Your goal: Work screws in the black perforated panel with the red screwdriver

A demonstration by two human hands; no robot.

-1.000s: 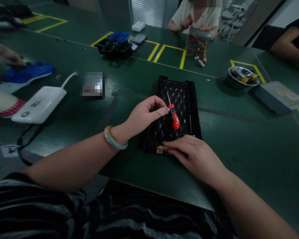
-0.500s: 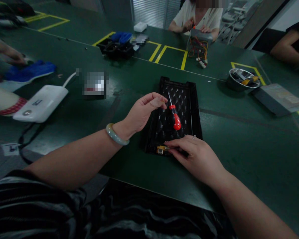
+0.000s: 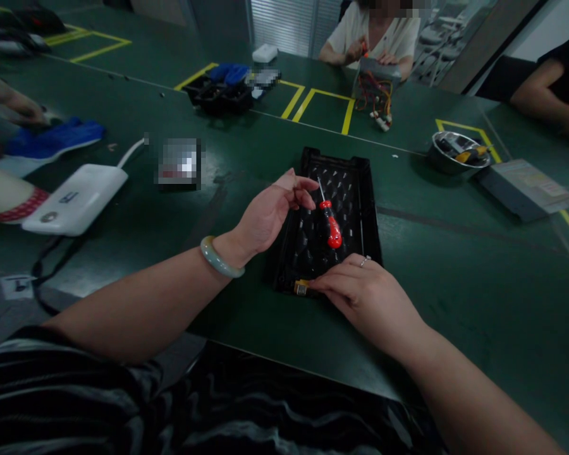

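Observation:
A black ribbed tray lies on the green table in front of me. A small screwdriver with a red handle rests in it, tip pointing away. My left hand hovers at the tray's left rim just beside the screwdriver, fingers loosely curled and apart, with nothing in them. My right hand rests on the tray's near end, fingers together and pressed over a yellow-and-black battery, of which only the end shows.
A white device with a cable and blue gloves lie at the left, near another person's arm. A metal bowl and a grey box sit at the right. Opposite, a person handles a wired unit.
My left hand let go of the screwdriver, which now lies in the tray, and drew back a little to the left. My right hand slid further over the batteries.

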